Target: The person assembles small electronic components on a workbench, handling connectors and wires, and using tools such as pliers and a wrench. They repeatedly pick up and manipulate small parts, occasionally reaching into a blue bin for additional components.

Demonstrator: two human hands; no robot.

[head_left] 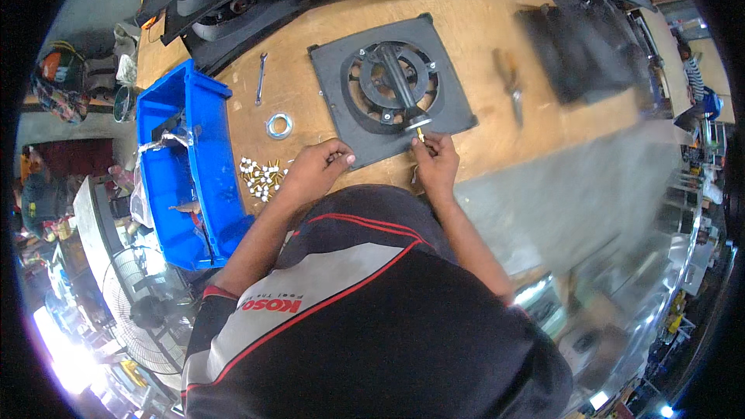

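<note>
A black square plate point(334, 70) lies on the wooden table, with a round slotted burner ring point(423, 101) at its middle. Across the ring runs a dark burner tube point(397, 77), whose near end widens into a pale round flange point(419, 122). My right hand point(436, 164) pinches a small brass-coloured fitting point(421, 133) at that flange. By the plate's near left edge is my left hand point(317, 172), its fingers curled and closed; what they hold, if anything, is hidden. Left of it lies a pile of small brass-coloured fittings with white ends point(262, 177).
A blue plastic bin point(208, 147) stands at the left. Nearby lie a roll of tape point(279, 126) and a wrench point(261, 77). To the right are blurred pliers point(512, 89) and a dark panel point(582, 54). Black stove parts point(256, 8) line the far edge.
</note>
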